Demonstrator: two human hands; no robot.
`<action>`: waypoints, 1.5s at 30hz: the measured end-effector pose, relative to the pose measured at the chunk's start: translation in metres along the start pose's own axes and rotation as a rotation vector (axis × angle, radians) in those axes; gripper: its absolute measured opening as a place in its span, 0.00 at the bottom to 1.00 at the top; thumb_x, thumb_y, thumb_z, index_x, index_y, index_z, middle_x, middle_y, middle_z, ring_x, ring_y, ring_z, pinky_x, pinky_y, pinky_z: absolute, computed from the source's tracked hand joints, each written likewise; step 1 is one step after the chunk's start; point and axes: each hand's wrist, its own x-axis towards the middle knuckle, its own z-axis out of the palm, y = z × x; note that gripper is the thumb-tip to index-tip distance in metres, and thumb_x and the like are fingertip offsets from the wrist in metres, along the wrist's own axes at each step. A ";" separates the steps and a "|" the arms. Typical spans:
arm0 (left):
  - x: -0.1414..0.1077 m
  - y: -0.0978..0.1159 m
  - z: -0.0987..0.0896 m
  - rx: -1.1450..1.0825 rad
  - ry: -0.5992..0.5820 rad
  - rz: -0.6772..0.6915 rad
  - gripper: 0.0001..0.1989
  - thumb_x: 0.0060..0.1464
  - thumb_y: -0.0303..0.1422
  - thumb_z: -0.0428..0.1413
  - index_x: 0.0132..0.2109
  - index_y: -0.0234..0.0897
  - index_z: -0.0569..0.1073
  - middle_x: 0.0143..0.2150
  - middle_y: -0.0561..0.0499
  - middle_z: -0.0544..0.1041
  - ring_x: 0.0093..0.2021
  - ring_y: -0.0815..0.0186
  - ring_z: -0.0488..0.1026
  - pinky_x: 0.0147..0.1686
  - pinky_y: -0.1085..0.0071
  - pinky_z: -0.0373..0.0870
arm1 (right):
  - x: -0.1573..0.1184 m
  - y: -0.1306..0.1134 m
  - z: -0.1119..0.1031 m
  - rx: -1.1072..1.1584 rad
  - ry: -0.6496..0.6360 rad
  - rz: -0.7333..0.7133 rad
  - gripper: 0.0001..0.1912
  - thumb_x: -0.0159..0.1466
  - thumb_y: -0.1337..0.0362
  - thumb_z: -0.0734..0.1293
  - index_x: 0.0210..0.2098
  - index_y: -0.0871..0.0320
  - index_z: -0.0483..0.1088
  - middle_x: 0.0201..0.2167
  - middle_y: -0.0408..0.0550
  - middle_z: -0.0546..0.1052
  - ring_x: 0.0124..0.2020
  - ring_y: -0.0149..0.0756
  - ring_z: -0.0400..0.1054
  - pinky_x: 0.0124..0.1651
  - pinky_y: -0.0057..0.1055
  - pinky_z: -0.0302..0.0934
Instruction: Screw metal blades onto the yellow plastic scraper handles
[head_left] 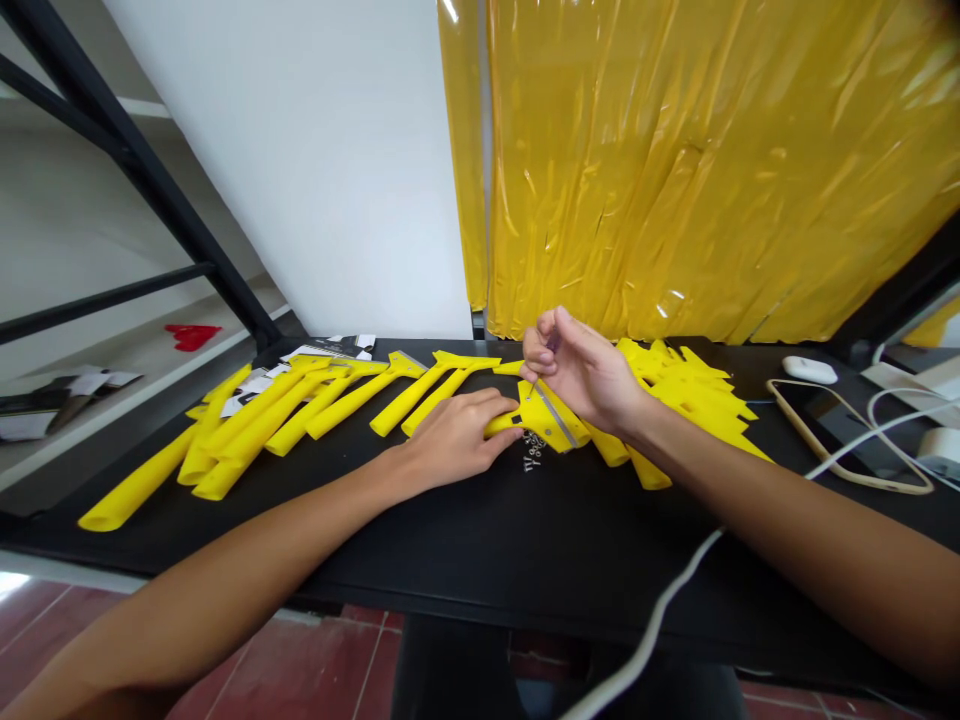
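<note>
My left hand lies over the handle of a yellow plastic scraper, gripping it on the black tabletop. The scraper's head carries a metal blade. My right hand is just above that head, with its fingers pinched on a small dark-handled screwdriver. The screwdriver's thin shaft points down at the scraper head. A few tiny metal screws lie next to the head. Several yellow scrapers lie side by side to the left, and more lie heaped to the right.
The black table has a front edge near my body. A phone in a gold-rimmed case, a white mouse-like device and white cables lie at right. Printed cards lie at the back. A yellow plastic sheet hangs behind.
</note>
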 end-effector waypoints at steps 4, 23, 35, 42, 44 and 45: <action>0.000 0.001 0.000 0.004 0.001 -0.002 0.16 0.69 0.41 0.56 0.56 0.37 0.77 0.48 0.46 0.81 0.47 0.57 0.79 0.47 0.61 0.73 | 0.001 0.000 0.001 -0.043 0.016 -0.042 0.22 0.64 0.47 0.74 0.28 0.54 0.64 0.27 0.40 0.65 0.27 0.30 0.56 0.36 0.31 0.60; 0.000 0.001 -0.004 -0.020 -0.001 -0.052 0.19 0.68 0.42 0.56 0.60 0.37 0.74 0.53 0.44 0.81 0.50 0.56 0.79 0.49 0.61 0.74 | 0.006 -0.017 -0.002 -0.252 0.114 -0.207 0.25 0.68 0.37 0.63 0.32 0.52 0.67 0.25 0.39 0.57 0.26 0.33 0.53 0.33 0.33 0.56; 0.005 -0.011 -0.014 -0.002 0.066 -0.102 0.19 0.67 0.40 0.56 0.60 0.35 0.74 0.57 0.41 0.80 0.52 0.55 0.79 0.52 0.56 0.75 | 0.002 -0.037 -0.052 -1.567 -0.472 0.016 0.59 0.49 0.39 0.79 0.72 0.54 0.59 0.70 0.62 0.66 0.65 0.65 0.66 0.61 0.54 0.63; 0.005 -0.011 -0.014 -0.013 0.074 -0.092 0.19 0.66 0.41 0.58 0.59 0.37 0.74 0.55 0.42 0.82 0.50 0.56 0.79 0.51 0.56 0.76 | 0.002 -0.039 -0.048 -1.565 -0.539 0.003 0.58 0.51 0.43 0.80 0.74 0.53 0.56 0.71 0.61 0.65 0.66 0.61 0.67 0.65 0.52 0.62; 0.005 -0.011 -0.014 -0.015 0.069 -0.088 0.19 0.66 0.41 0.58 0.59 0.37 0.74 0.53 0.43 0.82 0.50 0.56 0.79 0.51 0.57 0.76 | 0.001 -0.038 -0.047 -1.552 -0.549 0.013 0.59 0.50 0.44 0.80 0.74 0.53 0.56 0.71 0.61 0.66 0.66 0.61 0.67 0.65 0.51 0.62; 0.005 -0.012 -0.014 -0.018 0.062 -0.081 0.19 0.66 0.41 0.58 0.59 0.37 0.75 0.52 0.43 0.82 0.49 0.56 0.79 0.50 0.57 0.76 | 0.001 -0.038 -0.047 -1.555 -0.557 0.030 0.60 0.50 0.44 0.80 0.74 0.53 0.56 0.71 0.61 0.66 0.66 0.61 0.66 0.64 0.51 0.62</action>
